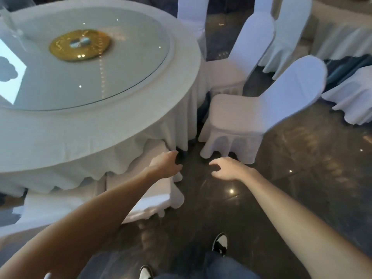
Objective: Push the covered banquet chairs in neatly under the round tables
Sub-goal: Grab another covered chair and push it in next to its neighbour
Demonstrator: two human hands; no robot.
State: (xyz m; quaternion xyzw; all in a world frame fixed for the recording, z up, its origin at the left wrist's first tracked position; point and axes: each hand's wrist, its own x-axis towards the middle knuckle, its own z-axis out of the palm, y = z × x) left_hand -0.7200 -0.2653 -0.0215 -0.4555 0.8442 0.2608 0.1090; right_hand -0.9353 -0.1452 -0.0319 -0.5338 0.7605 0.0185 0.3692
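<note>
A round table [120,125] with a white cloth and a glass turntable fills the upper left. A white-covered chair [149,198] sits partly under the cloth at the table's near edge. My left hand [167,163] hovers over this chair's far corner, fingers loosely curled, holding nothing that I can see. My right hand [225,168] hangs open above the dark floor, just in front of a second covered chair [251,117], which stands pulled out from the table to the right. A third covered chair [241,57] stands behind it, close to the table.
More covered chairs [289,31] and another clothed table [342,33] stand at the upper right. A further chair skirt [354,99] shows at the right edge. A gold disc [80,45] lies on the turntable. My shoes [220,243] stand on glossy dark floor.
</note>
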